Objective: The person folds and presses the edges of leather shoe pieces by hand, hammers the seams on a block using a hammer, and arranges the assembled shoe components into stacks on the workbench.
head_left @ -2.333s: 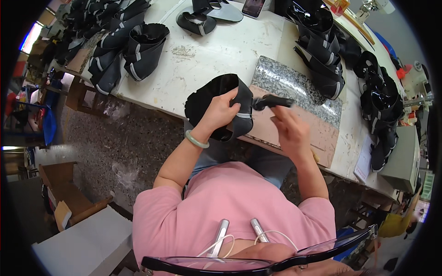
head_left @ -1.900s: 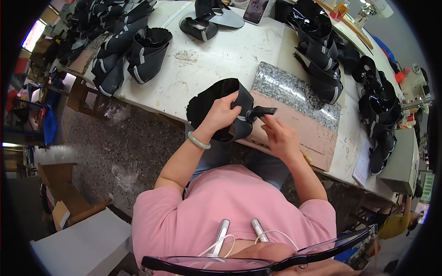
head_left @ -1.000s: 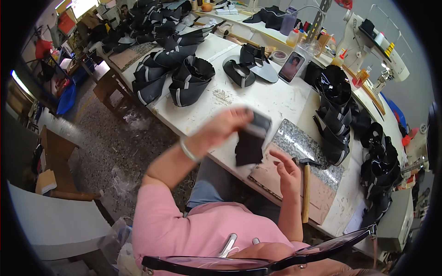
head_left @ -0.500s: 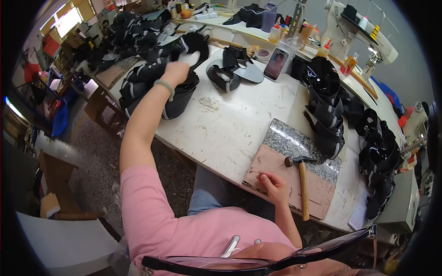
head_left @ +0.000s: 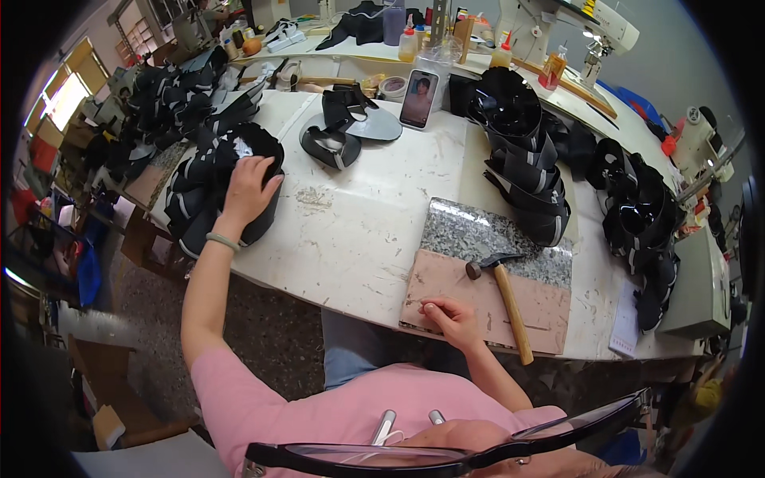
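Observation:
At the table's left edge, my left hand point(head_left: 249, 190) lies on a stack of black curved pieces that look like shoe uppers point(head_left: 263, 143). Its fingers are stretched out, and they touch the near side of the top piece. My right hand point(head_left: 451, 320) is closed in a pinch over the pink board point(head_left: 434, 279); anything between its fingertips is too small to make out. Just right of this hand lies a hammer point(head_left: 510, 307) with a wooden handle, its head on the speckled grey slab point(head_left: 470, 227).
More black uppers are piled at right point(head_left: 530, 183). A grey rounded sheet point(head_left: 374, 126) lies by a loose upper point(head_left: 331, 149) in the middle. A phone point(head_left: 418, 99) stands behind them. Glue bottles point(head_left: 502, 52) and a sewing machine point(head_left: 594, 36) are at the back.
My left hand has come down and toward me onto the left stack, and the black piece it carried now appears to rest there. My right hand keeps its pinch. The view has shifted.

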